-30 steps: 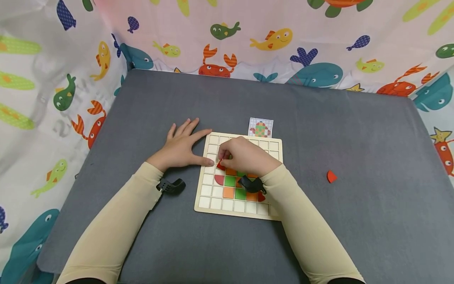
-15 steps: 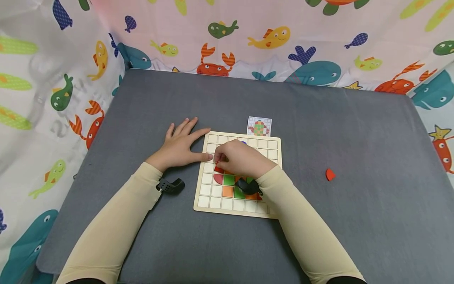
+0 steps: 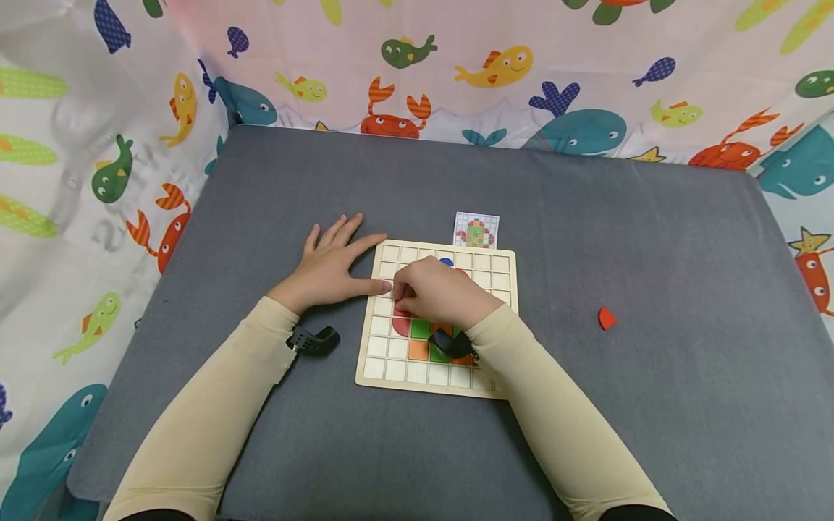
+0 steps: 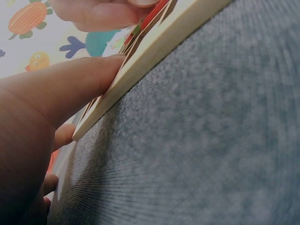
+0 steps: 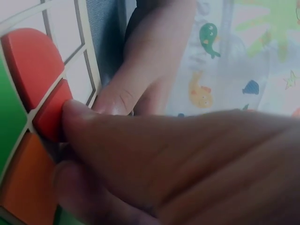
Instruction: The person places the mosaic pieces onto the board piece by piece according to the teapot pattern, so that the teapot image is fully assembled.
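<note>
The left hand [image 3: 331,269] lies spread at the left edge of a wooden grid board [image 3: 376,367], its thumb and index finger touching the rim. Over the board's left half, the right hand [image 3: 443,291] has its fingers curled, with thumb and index finger at a red tile [image 5: 52,108]. In the right wrist view this tile sits in a cell, beside a red piece with a rounded end [image 5: 35,58]. Green tiles [image 3: 420,328] and orange tiles [image 3: 418,350] fill other cells. The right hand hides part of the board.
A small pattern card [image 3: 476,230] lies just behind the board. To the right, a red fan-shaped piece [image 3: 607,318] rests on the grey table [image 3: 671,405]. A printed curtain [image 3: 326,43] hangs along the back and sides.
The red tile under the right fingers has gone from tilted to lying lower in its cell. The right hand has shifted slightly left. The left hand stays put.
</note>
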Motion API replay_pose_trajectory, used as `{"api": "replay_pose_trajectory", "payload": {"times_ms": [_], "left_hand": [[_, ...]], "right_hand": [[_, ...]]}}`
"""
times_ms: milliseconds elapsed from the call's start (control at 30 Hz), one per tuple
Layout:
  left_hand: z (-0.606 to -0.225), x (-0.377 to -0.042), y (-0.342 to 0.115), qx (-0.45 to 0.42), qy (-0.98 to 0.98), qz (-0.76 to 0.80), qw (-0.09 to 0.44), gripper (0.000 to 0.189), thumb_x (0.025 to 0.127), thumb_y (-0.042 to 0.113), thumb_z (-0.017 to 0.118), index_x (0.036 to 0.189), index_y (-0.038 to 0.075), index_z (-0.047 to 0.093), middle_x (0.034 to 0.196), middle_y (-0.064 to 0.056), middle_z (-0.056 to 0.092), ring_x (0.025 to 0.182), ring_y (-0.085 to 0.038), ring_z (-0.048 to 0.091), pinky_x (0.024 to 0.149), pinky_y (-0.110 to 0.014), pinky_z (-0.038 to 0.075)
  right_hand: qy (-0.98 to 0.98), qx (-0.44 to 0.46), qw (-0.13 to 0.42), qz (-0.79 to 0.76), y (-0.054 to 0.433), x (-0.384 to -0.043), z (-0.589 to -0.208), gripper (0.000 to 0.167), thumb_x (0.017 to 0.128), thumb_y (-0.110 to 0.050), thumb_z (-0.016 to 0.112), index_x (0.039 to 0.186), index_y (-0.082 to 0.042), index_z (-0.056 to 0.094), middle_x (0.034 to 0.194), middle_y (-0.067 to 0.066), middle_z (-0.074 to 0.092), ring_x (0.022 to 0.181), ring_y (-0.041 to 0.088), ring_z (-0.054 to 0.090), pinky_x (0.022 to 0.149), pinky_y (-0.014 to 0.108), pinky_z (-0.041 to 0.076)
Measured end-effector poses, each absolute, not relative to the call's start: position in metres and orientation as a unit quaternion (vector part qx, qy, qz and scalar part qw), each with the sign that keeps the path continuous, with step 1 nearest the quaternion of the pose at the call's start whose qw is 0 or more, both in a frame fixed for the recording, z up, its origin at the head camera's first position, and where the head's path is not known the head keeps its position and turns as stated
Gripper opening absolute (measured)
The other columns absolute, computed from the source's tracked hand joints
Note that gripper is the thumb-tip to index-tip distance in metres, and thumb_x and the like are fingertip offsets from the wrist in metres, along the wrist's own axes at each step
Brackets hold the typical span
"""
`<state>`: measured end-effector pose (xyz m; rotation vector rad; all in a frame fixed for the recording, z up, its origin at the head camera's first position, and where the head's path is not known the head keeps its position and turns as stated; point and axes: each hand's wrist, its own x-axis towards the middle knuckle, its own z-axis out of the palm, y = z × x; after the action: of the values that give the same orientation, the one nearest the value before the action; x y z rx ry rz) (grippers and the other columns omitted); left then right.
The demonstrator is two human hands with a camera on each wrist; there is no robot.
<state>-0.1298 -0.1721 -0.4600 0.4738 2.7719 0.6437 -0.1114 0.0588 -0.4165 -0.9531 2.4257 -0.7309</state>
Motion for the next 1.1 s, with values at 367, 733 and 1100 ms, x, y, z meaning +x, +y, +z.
{"api": "replay_pose_trajectory", "payload": {"times_ms": [367,733,1100], "left_hand": [[-0.463,-0.13,-0.179,0.161,0.953,0.22,0.13,0.092,0.086,0.074,0.071,0.164,0.037,0.038,0.178,-0.006,0.007,0.164,-0.03,-0.003,0.125,-0.063,-0.011],[-0.464,-0.129,-0.182,0.157,0.953,0.224,0.131,0.094,0.085,0.078,0.069,0.164,0.038,0.038,0.178,-0.006,0.006,0.164,-0.029,-0.004,0.125,-0.064,-0.011],[-0.465,-0.132,-0.174,0.159,0.953,0.22,0.136,0.095,0.083,0.082,0.067,0.163,0.04,0.038,0.178,-0.004,0.006,0.164,-0.028,-0.005,0.125,-0.063,-0.011]], "right_hand": [[0.878,-0.352,0.195,-0.26,0.05,-0.112,-0.416,0.003,0.097,-0.006,0.073,0.098,-0.007,0.076,0.086,0.0,0.07,0.074,0.013,0.058,0.07,0.027,0.05],[0.879,-0.344,0.187,-0.273,0.054,-0.112,-0.41,0.011,0.098,-0.005,0.071,0.089,-0.01,0.074,0.08,-0.003,0.069,0.069,0.012,0.057,0.066,0.026,0.049],[0.885,-0.319,0.157,-0.3,0.089,-0.105,-0.388,0.007,0.098,-0.011,0.074,0.092,-0.011,0.076,0.083,-0.003,0.071,0.074,0.015,0.06,0.071,0.033,0.051]]}}
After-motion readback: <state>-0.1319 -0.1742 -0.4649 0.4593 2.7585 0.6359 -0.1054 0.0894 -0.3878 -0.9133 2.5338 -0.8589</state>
